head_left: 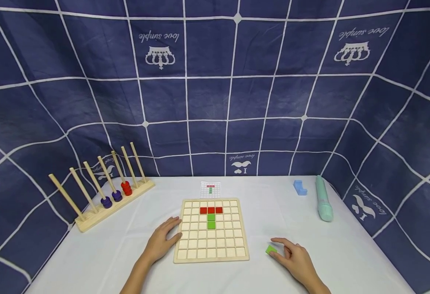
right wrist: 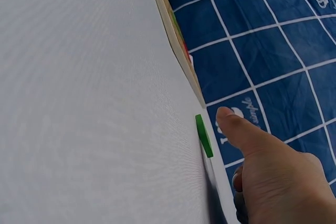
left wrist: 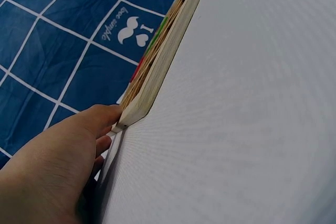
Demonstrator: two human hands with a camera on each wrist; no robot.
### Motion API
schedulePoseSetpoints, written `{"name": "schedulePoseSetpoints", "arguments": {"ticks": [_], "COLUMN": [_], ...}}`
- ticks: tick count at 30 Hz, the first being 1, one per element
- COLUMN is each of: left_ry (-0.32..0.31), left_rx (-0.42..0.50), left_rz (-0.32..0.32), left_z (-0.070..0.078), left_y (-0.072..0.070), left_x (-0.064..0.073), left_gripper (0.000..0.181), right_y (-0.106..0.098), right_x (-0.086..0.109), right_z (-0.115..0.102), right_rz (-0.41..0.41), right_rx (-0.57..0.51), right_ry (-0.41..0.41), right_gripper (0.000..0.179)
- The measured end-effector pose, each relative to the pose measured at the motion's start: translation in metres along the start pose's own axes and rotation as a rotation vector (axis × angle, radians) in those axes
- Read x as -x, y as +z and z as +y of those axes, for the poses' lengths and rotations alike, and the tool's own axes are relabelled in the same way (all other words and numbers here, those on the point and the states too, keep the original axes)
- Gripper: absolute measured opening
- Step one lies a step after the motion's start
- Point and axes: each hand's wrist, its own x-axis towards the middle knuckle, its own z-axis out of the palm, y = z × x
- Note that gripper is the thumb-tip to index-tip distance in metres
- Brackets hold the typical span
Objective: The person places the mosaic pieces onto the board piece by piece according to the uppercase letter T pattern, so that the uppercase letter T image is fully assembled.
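A wooden grid board lies on the white table with red tiles in a row and two green tiles below the middle one. My left hand rests against the board's left edge, fingers extended. In the left wrist view, its thumb touches the board's corner. Right of the board, a loose green tile lies on the table. Over it, my right hand has thumb and forefinger spread. The right wrist view shows a gap between the thumb and the green tile.
A small pattern card lies behind the board. At the left stands a wooden peg rack with purple and red rings. A light-blue block and a mint-green microphone-like object lie at the right. Dark blue cloth surrounds the table.
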Motion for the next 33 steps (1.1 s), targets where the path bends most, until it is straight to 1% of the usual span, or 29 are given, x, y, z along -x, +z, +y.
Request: {"name": "schedulePoseSetpoints", "arguments": {"ticks": [7, 13, 17, 23, 30, 33], "left_ry": [0.003, 0.008, 0.004, 0.004, 0.010, 0.011], "left_rx": [0.006, 0.000, -0.003, 0.002, 0.005, 0.000], "left_rz": [-0.003, 0.005, 0.005, 0.008, 0.012, 0.013], "left_z": [0.0013, 0.0018, 0.0019, 0.0025, 0.0025, 0.0022], "left_y": [0.0000, -0.0007, -0.0012, -0.0001, 0.0001, -0.0007], "left_x": [0.0015, 0.0013, 0.0003, 0.0002, 0.0003, 0.0000], "left_gripper": [0.049, 0.049, 0.049, 0.048, 0.048, 0.048], "right_y": [0.0004, 0.0006, 0.0006, -0.0014, -0.0019, -0.0018], "right_x": [0.0023, 0.0029, 0.0022, 0.0026, 0.0028, 0.0018], "right_z": [0.0007, 0.0033, 0.0040, 0.0034, 0.0018, 0.0010], "right_rz": [-0.003, -0.070, -0.090, -0.105, -0.098, -0.105], "right_rx": [0.021, 0.034, 0.044, 0.052, 0.064, 0.064], "right_ry": [0.014, 0.057, 0.043, 0.060, 0.057, 0.069], "right_gripper": [0.032, 0.029, 0.029, 0.028, 0.026, 0.026]}}
